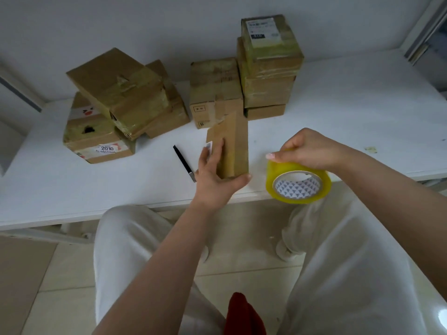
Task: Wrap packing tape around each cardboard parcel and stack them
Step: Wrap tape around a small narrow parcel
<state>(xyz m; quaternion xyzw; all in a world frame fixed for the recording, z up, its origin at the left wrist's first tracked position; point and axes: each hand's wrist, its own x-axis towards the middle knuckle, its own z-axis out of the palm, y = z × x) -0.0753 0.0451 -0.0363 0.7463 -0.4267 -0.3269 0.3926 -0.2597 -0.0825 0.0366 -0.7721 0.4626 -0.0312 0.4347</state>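
My left hand (214,174) grips a narrow cardboard parcel (235,143) stood on end near the front edge of the white table (338,112); fingers lie on its left face, thumb under its lower corner. My right hand (307,149) holds a yellow roll of packing tape (298,182) by its top rim, just right of the parcel and over the table's front edge. A tall stack of taped parcels (268,66) stands at the back, with a lower parcel pile (215,90) to its left. Another heap of parcels (121,102) sits at the back left.
A black pen-like tool (184,163) lies on the table left of my left hand. A small scrap (370,149) lies at the table's right. The wall runs close behind the parcels. My white-trousered legs and a tiled floor are below the table edge.
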